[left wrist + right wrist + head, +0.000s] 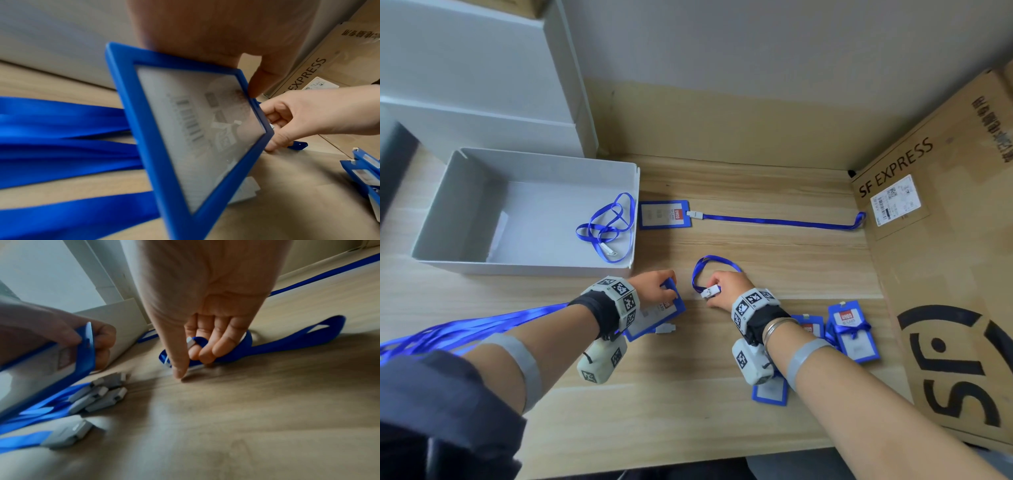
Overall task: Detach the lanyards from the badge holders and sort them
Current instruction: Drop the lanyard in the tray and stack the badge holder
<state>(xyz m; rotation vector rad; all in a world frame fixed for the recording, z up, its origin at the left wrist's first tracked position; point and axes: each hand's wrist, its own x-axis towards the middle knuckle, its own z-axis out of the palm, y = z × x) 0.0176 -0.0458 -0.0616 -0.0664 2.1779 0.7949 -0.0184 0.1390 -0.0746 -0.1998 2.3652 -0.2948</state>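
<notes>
L hand [659, 286] clamps blue badge holder [654, 315] by its top edge, tilted off the desk [688, 394]. R hand [726, 286] pinches the white clip [710, 292] of a lanyard [714, 265], fingers curled round the strap. Clip and holder apart, so this pair looks detached.

Progress, L to R: loose lanyards [448, 329] under L arm; one lanyard in tray [524, 161]; one holder w/ lanyard [666, 214] attached beyond the hands; stacked holders [852, 329] by R wrist, one tied w/ strap. Judged approx. midway.
</notes>
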